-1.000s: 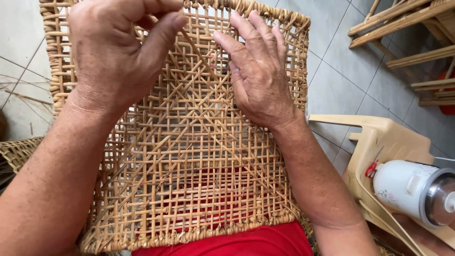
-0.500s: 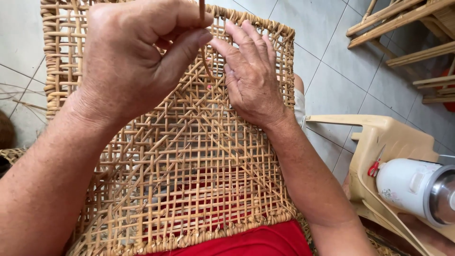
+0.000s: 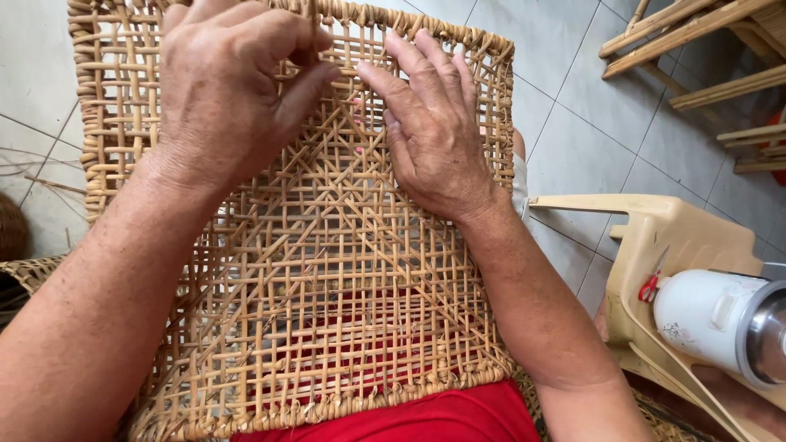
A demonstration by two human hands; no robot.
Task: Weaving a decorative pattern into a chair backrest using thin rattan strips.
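While right hand [image 3: 434, 131] steadies woven panel [image 3: 327, 270], left hand [image 3: 233, 90] seemingly pinches strand [image 3: 313, 10].

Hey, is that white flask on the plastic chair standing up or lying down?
Lying down. The white flask rests on its side on the beige plastic chair, its metal end pointing right.

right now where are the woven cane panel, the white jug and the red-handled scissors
woven cane panel [image 3: 327, 295]: head view, on the open weave at its middle
white jug [image 3: 704, 315]: head view, on its white side wall
red-handled scissors [image 3: 649, 286]: head view, on the red handle loops
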